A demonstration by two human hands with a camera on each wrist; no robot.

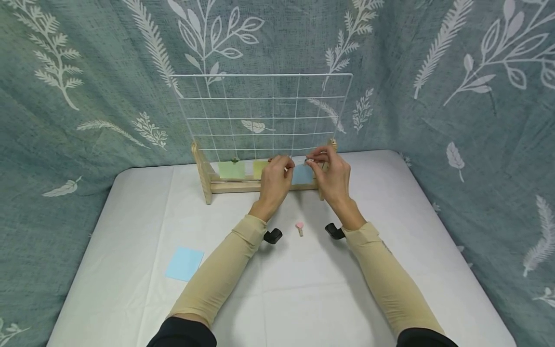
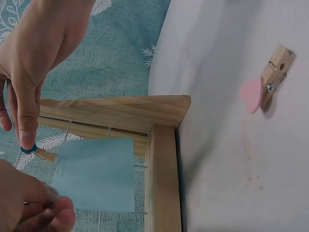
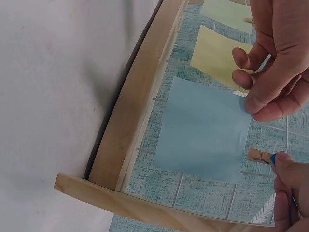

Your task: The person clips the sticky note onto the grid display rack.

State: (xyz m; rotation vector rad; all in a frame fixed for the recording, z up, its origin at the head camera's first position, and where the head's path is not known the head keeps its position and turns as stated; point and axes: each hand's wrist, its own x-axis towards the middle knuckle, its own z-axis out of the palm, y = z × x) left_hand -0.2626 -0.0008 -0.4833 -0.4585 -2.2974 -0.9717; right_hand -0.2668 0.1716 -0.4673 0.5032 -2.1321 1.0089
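My left hand (image 1: 276, 177) pinches the upper left corner of a blue paper note (image 3: 205, 130), which hangs in front of the white wire grid (image 1: 273, 117). To its right, my right hand (image 1: 335, 176) pinches a small wooden clothespin (image 3: 257, 155) by its blue-topped end. The peg's tip is at the note's top edge; I cannot tell whether it bites the paper. Left of my hands, a yellow note (image 3: 219, 58) and a green note (image 1: 231, 169) hang along the same low part of the grid. A wooden peg shows at the green note's top edge.
The grid stands in a wooden base (image 1: 236, 186) at the back of the white-covered table (image 1: 130, 231). A clothespin with a pink heart (image 2: 270, 82) lies in front of it. Another blue note (image 1: 184, 263) lies at the left. A patterned green cloth (image 1: 108, 72) hangs behind.
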